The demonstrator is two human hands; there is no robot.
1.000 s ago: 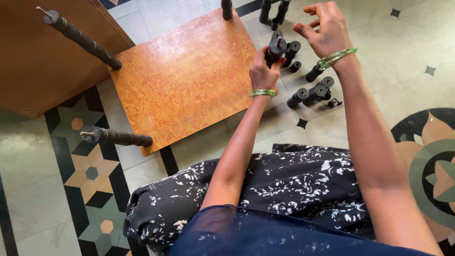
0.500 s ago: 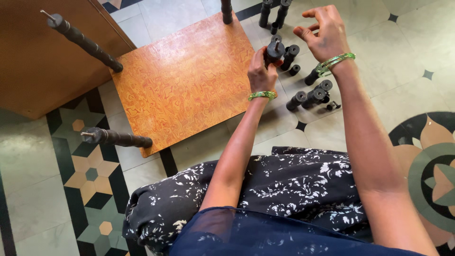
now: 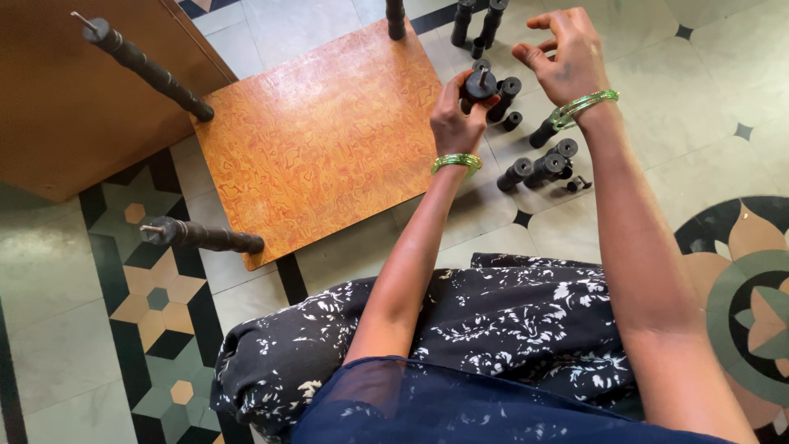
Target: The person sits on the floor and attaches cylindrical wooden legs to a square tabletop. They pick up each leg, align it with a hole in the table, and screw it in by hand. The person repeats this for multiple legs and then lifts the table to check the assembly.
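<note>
Gripping a black spindle (image 3: 480, 85), left hand (image 3: 454, 115) closed; right hand (image 3: 564, 57) open, empty

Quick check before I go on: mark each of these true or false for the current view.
1. The left hand holds a black turned post. True.
2. The right hand grips a screwdriver. False: it is open and holds nothing.
3. More black posts lie on the tiled floor. True.
4. The orange board has no legs fitted. False: black legs stand from its corners.
</note>
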